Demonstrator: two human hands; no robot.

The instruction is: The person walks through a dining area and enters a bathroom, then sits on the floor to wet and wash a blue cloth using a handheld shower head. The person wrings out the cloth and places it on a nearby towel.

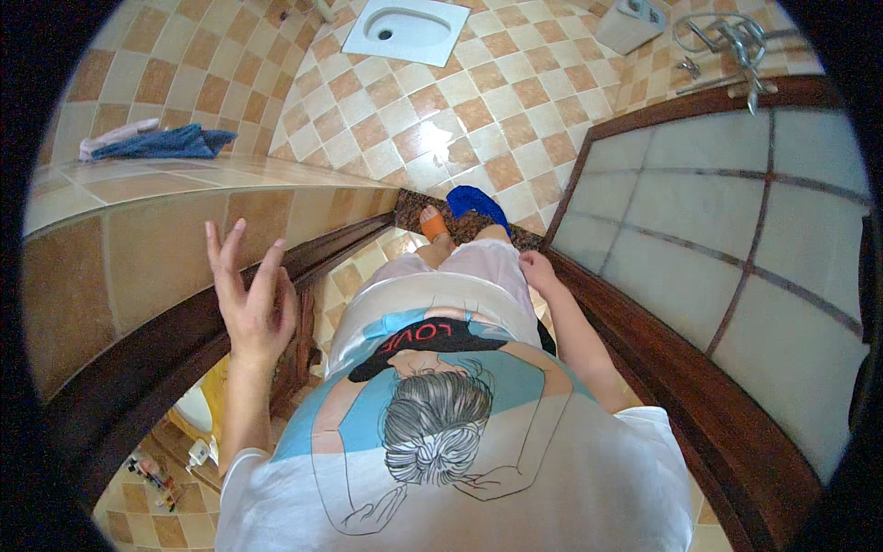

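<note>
My left hand (255, 300) is raised at the left with its fingers spread and nothing in it. It appears in front of a tiled half-wall (165, 241) and a dark wooden door frame (186, 303). My right hand (540, 272) hangs beside the thigh of my pale shorts (476, 265), its fingers loosely curled; whether they pinch the fabric is unclear. An orange slipper (433, 226) is on one foot, over a speckled stone threshold (410, 207). At the other leg's lower end lies a bright blue item (476, 203), perhaps cloth or footwear; that foot is hidden.
Blue and pale pink cloths (165, 143) lie on the tiled ledge. Ahead, a squat toilet (421, 27) is set in the checkered floor (441, 103), which shines as if wet. A lidded bin (628, 27), shower fittings (738, 41) and a frosted-glass door (703, 200) stand right.
</note>
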